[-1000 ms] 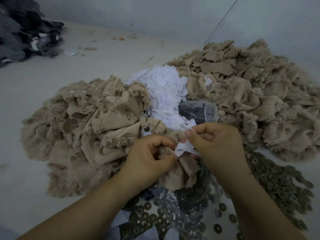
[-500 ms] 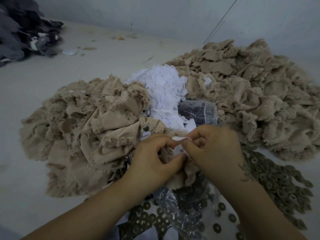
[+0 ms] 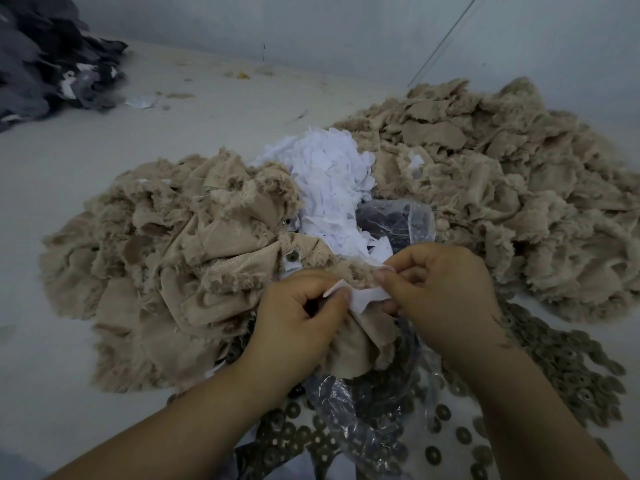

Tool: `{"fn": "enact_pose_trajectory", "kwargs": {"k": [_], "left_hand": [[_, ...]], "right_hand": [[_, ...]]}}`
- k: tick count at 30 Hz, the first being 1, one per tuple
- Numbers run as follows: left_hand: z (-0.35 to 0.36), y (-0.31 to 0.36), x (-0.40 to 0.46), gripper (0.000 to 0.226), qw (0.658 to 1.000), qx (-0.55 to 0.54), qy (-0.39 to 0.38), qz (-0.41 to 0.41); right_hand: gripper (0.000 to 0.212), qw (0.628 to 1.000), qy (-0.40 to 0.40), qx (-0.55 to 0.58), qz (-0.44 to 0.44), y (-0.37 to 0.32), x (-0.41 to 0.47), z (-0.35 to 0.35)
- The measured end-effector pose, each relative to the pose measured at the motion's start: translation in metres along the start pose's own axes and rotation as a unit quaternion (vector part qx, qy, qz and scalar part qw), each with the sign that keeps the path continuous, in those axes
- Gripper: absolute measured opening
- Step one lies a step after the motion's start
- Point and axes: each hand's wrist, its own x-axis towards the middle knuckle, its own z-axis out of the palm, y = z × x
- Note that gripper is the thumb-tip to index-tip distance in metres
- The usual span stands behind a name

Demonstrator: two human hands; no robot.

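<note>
A: Observing; left hand (image 3: 298,318) is pinching the white backing (image 3: 367,300) at the frayed edge of the beige patch (image 3: 358,351), mid-foreground; right hand (image 3: 441,292) is pinching its other end.
B: Noting risk; uneven pulling may be tearing it, leaving a remnant stuck.

From my remote feed I see 2 bare hands, the left hand (image 3: 294,320) and the right hand (image 3: 446,292), each on a bare forearm. A small dark mark (image 3: 503,329), smudgy in outline, sits by the right wrist. The right thumbnail (image 3: 381,277) looks plain.
</note>
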Motion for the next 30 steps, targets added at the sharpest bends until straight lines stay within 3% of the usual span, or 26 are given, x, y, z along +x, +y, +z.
{"fn": "enact_pose_trajectory", "kwargs": {"k": [2,4,6,9,11,15,19,22,26,30], "left_hand": [[0.002,0.0,-0.001,0.019,1.0,-0.002,0.006,-0.002],[0.003,0.0,-0.001,0.021,1.0,-0.011,0.008,-0.01],[0.003,0.001,-0.001,0.028,1.0,-0.015,0.008,-0.022],[0.003,0.005,0.001,0.027,0.999,-0.021,-0.012,-0.024],[0.002,0.005,0.001,0.025,0.999,-0.003,-0.026,-0.023],[-0.002,0.004,-0.002,0.016,0.998,0.021,-0.06,0.005],[-0.008,0.003,-0.004,0.034,0.989,0.05,-0.111,0.084],[-0.012,-0.002,-0.005,0.03,0.977,0.101,-0.1,0.157],[-0.013,-0.005,-0.009,0.031,0.95,0.181,-0.077,0.243],[-0.012,-0.001,-0.01,0.024,0.957,0.181,-0.034,0.224]], "right_hand": [[0.008,0.998,0.011,-0.055,-0.003,0.005,0.002,-0.001],[0.024,0.986,0.057,-0.151,-0.034,0.007,0.001,-0.001],[0.033,0.968,0.104,-0.187,-0.133,0.003,0.001,-0.002],[0.021,0.977,0.01,-0.086,-0.196,-0.008,-0.005,0.001],[0.012,0.984,-0.059,-0.025,-0.164,-0.011,-0.008,0.005],[0.009,0.996,-0.056,0.045,-0.061,-0.007,-0.006,0.01],[0.013,0.995,-0.066,0.068,-0.037,-0.003,-0.001,0.004],[0.014,0.993,-0.057,0.094,-0.029,-0.002,0.001,-0.003],[0.014,0.982,-0.132,0.138,0.001,-0.003,0.001,-0.01],[0.007,0.961,-0.195,0.194,0.02,-0.007,-0.001,-0.01]]}}
